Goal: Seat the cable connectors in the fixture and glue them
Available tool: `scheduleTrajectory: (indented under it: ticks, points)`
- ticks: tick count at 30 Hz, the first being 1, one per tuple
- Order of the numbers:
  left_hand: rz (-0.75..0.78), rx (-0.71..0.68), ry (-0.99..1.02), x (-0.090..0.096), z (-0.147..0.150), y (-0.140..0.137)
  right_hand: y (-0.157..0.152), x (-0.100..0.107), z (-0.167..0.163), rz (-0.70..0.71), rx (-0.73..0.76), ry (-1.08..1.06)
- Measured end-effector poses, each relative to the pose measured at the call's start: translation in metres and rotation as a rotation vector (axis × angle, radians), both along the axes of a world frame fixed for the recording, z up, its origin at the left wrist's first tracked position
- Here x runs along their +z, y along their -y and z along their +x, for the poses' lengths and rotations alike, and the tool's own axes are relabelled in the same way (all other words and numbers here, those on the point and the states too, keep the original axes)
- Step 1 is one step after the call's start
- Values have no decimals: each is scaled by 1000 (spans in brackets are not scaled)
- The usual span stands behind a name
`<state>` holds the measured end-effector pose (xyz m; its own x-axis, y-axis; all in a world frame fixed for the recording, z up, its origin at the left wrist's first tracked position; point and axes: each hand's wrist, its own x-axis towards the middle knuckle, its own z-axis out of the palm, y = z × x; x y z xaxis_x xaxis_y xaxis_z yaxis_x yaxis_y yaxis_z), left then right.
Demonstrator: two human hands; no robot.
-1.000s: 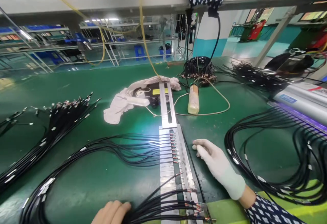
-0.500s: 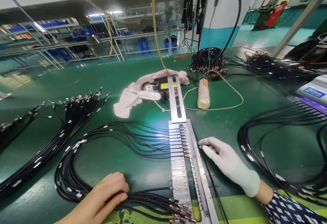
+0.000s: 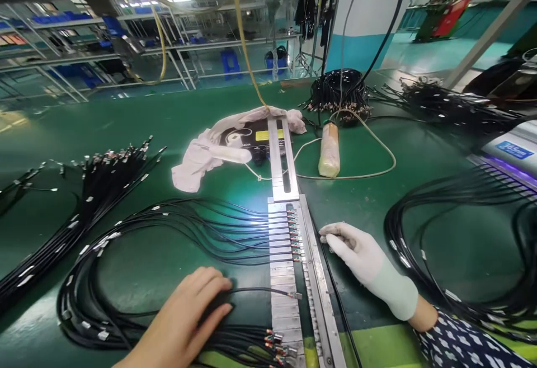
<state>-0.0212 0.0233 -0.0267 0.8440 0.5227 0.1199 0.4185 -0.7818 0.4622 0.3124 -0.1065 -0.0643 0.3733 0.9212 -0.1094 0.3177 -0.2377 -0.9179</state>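
**Lin:** Since half a second ago the left hand (image 3: 184,317) has slid up over the loose cables (image 3: 126,323) and now has one single cable (image 3: 260,291) drawn out, its tip lying on the metal fixture (image 3: 283,278) just below the filled slots.

**Wei:** And the gloved right hand (image 3: 356,256)?

**Lin:** Barely shifted. It rests on the green surface (image 3: 168,127) just beside the fixture's right rail, fingers curled together around nothing that I can see.

**Wei:** What is the left grip doing exactly?

**Lin:** Fingers close together, pressing flat on the cable rather than pinching it. I cannot tell whether the thumb is under the wire.

**Wei:** So how would you seat it well?

**Lin:** My judgement: line the connector tip up with the next free slot, directly under the row of seated cables (image 3: 251,239), and keep the wire square to the fixture. The tip looks slightly angled now, so it wants straightening before it is pressed down.

**Wei:** Anything to watch?

**Lin:** The remaining ends (image 3: 279,345) bunch near the fixture's lower part, close to the left hand. A sweeping palm could drag them across the slots. Steadying the rail with the right hand would probably help. The cloth (image 3: 197,166) and the pale cylinder (image 3: 329,155) farther up sit well apart.
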Motion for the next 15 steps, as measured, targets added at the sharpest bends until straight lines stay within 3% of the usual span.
scheduleTrajectory:
  ticks: [4, 8, 15]
  points:
    - [-98, -147, 32, -12, 41, 12, 1, 2, -1, -3, 5, 38]
    - [-210, -207, 70, -10, 62, 9, -1, 5, -2, 4, 16, 50]
    - [69, -278, 69, -10, 75, -3, -2, 9, 0, 14, 27, 47]
